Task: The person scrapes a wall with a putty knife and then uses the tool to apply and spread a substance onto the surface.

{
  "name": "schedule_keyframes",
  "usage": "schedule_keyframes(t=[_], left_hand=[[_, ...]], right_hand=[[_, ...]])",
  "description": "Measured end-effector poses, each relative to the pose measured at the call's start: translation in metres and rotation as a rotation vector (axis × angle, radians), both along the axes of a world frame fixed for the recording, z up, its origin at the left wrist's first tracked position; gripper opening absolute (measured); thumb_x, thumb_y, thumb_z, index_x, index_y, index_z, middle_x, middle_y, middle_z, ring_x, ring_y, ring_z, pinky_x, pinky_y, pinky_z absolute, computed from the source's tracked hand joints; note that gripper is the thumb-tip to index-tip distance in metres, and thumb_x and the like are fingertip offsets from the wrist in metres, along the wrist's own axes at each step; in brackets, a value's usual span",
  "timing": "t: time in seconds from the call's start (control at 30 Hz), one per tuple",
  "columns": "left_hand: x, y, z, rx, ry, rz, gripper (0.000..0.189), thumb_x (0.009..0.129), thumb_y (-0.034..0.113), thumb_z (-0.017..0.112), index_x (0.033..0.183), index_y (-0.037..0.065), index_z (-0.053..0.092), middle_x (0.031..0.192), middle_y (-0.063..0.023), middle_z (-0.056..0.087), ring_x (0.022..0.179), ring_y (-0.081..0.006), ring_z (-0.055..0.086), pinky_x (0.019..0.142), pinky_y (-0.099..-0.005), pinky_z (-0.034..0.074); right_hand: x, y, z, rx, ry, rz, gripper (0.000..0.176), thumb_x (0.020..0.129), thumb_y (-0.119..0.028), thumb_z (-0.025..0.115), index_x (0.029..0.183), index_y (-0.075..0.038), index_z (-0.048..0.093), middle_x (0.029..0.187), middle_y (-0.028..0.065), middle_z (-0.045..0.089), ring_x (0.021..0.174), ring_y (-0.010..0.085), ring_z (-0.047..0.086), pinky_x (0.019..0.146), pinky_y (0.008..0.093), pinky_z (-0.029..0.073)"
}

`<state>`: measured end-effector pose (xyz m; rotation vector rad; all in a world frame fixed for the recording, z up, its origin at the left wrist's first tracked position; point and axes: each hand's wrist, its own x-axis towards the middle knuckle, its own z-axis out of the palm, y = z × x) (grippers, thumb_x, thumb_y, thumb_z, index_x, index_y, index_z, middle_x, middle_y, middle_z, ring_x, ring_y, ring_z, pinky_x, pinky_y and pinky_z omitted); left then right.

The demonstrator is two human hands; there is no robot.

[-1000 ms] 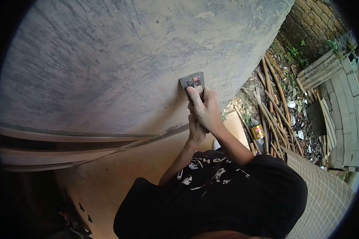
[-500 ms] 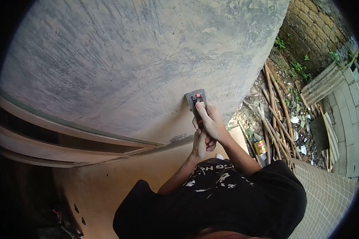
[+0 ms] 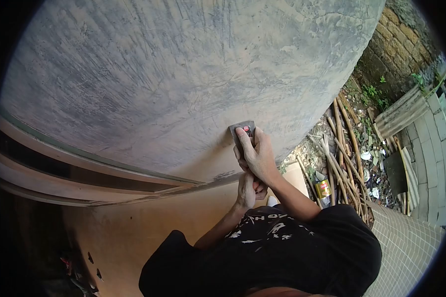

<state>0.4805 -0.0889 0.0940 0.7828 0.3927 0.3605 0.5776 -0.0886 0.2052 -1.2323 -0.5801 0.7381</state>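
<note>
A dark flat tool with a red mark on it rests against the grey, streaked wall. Its lower part is gripped by my right hand, with the thumb laid along the top. Just below, my left hand is closed at the tool's lower end, partly behind my right wrist. What its fingers hold is hidden. Pale dust coats both hands.
A recessed ledge runs along the left. To the right lie bamboo poles, a yellow can and rubble. Grey blocks and a tiled surface stand farther right.
The tool has turned and moved slightly down on the wall, with my right hand following it. My left hand has shifted slightly down. The view has shifted a little.
</note>
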Motion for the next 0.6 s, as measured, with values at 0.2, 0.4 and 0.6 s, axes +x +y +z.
schedule_keyframes(t=[0.2,0.4,0.6], left_hand=[[0.003,0.010,0.021,0.091,-0.049,-0.003,0.056,0.096,0.053,0.033,0.056,0.015,0.027,0.047,0.0055,0.023,0.034,-0.0062,0.022,0.032,-0.0223,0.015],[0.000,0.003,0.022,0.146,-0.027,0.027,0.053,0.098,0.049,0.029,0.061,0.013,0.035,0.048,0.0057,0.025,0.034,-0.0055,0.023,0.031,-0.0227,0.015],[0.003,0.009,0.029,0.105,-0.091,-0.060,0.048,0.100,0.038,0.033,0.061,0.010,0.037,0.047,0.0048,0.029,0.034,-0.0053,0.027,0.031,-0.0218,0.017]], right_hand=[[-0.003,0.009,0.017,0.028,-0.044,-0.102,0.030,0.095,-0.021,0.053,0.073,-0.001,0.048,0.048,0.0004,0.049,0.036,0.0047,0.041,0.033,0.0222,0.028],[-0.009,0.007,0.006,-0.162,-0.070,-0.174,0.036,0.094,-0.027,0.055,0.068,-0.002,0.051,0.046,0.0035,0.051,0.035,0.0064,0.044,0.033,0.0224,0.031],[-0.004,0.003,0.021,-0.141,-0.026,-0.149,0.037,0.095,-0.032,0.052,0.073,-0.003,0.047,0.049,0.0030,0.049,0.034,0.0066,0.039,0.031,0.0223,0.026]])
